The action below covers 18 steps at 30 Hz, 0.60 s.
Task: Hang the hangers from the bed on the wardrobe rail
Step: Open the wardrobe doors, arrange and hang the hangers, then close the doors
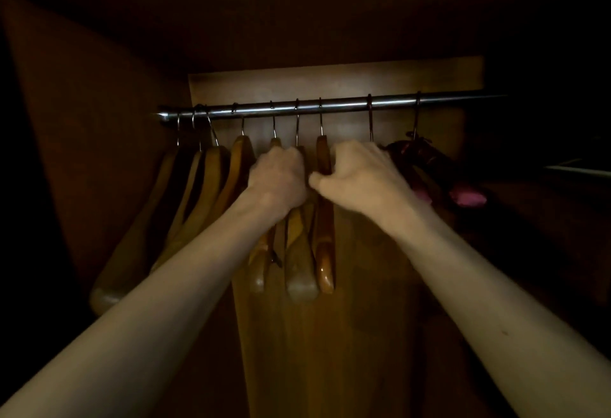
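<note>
Your wardrobe (99,93) is dark inside, its lit back panel (330,82) showing behind the rail (330,106), which runs level across the upper middle. The wardrobe holds only what hangs on that rail: by my count about nine hooks, so most of the hanging looks done. The wooden hangers (205,186) crowd the left end, three or four close together and tilted; more hang at the centre where you are working. At the right end a dark hanger with pink padding (469,197) hangs apart from the rest. The bed is not in view, so I cannot tell whether any hangers are left there to fetch. Your left hand (277,179) is curled round the upper parts of the two centre hangers. Your right hand (360,176) is curled with the thumb against the reddish hanger (324,219); it is blurred, and what its fingers hold behind is hidden. The two hands nearly touch. Judged step: spacing or settling the centre hangers on the rail.
</note>
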Motion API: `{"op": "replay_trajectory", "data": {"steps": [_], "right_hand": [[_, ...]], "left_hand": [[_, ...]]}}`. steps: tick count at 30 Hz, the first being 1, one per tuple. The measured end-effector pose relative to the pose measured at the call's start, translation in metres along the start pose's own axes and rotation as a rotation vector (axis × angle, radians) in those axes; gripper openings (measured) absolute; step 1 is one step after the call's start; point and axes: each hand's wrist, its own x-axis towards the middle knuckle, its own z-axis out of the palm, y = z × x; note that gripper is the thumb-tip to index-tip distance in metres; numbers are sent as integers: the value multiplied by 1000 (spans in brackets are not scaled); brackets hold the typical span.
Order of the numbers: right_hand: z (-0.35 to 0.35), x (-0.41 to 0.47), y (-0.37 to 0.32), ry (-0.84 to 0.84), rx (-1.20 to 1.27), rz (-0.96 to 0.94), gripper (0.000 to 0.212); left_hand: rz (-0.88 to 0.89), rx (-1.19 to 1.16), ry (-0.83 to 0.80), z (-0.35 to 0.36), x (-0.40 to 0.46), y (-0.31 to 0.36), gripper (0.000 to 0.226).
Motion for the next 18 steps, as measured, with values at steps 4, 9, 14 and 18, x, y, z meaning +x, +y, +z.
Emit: {"op": "replay_trajectory", "data": {"steps": [4,9,14,18], "right_hand": [[15,-3,3,-19,-32,-14,25],[39,-9,20,-190,59,81,61],[59,-9,31,-283,148,126,107],[60,-6,38,-324,217,91,112]], "left_hand": [[-26,45,-133,10,-1,-7,16],[-202,-461,-314,22,0,-10,41],[-426,-988,-352,40,7,-7,52],[-478,-1280,-345,51,7,-9,72]]}}
